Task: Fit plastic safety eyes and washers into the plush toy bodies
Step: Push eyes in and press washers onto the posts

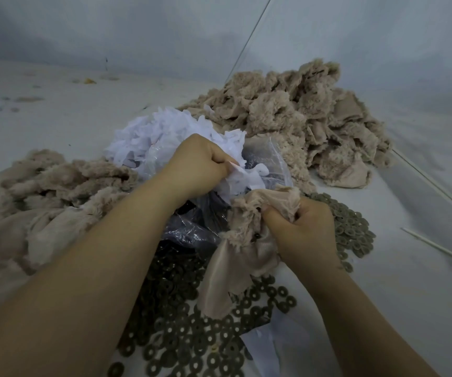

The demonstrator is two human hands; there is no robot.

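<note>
Gripping 1 plush body (pixel 242 248), right hand (pixel 305 229); left hand (pixel 197 164) pinching white scrap (pixel 242 176); 2 plush piles.

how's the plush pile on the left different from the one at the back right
The left plush pile lies close to the person, partly behind the left forearm; the back right plush pile sits farther off, with no arm across it. The left pile looks flatter and shows more smooth backing; the back right pile is heaped higher and shows mostly fluffy fur. Both are the same beige plush, lying on the pale surface.
</note>
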